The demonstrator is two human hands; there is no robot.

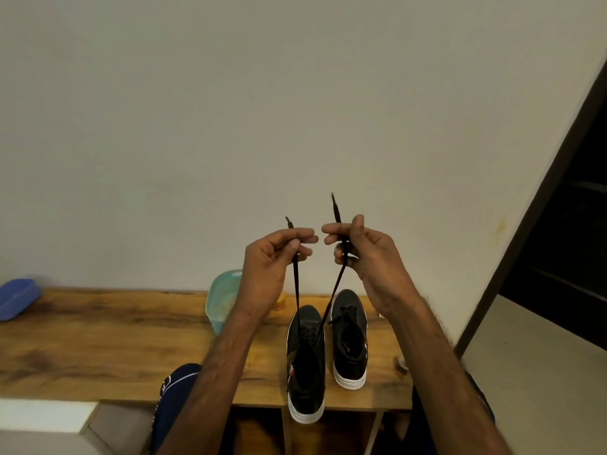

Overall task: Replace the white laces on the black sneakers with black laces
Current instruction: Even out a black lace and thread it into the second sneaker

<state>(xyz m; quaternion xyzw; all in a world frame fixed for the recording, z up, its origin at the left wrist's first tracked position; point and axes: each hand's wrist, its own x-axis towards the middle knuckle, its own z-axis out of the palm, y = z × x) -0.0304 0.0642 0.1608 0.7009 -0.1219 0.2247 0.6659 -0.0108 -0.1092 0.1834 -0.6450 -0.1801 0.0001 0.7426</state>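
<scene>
1. Two hands are raised close to the camera, well above the tabletop (115,339). The left hand (272,257) pinches one strand of the black lace (296,284) between thumb and curled fingers, and the right hand (364,254) pinches the other strand the same way.
2. Both lace tips stick up past the fingers, the right one higher than the left. If the ends are being evened, unequal pulls would likely leave one end too short to tie.
3. Both strands run down taut into the eyelets of the nearer sneaker (305,382), which sits with its heel over the tabletop's front edge. A hard upward tug could lift or swing it off that edge.
4. The lace could also slip from a loose pinch and slacken the rows already threaded.
5. Just beside it, further back, stands the second sneaker (348,349), which already appears to carry a black lace. No white lace shows, so the task looks nearly done.
6. Behind the left wrist sits a teal container (218,300), near enough for an elbow to knock. A blue box (18,298) lies far off at the left by the wall (295,93).
</scene>
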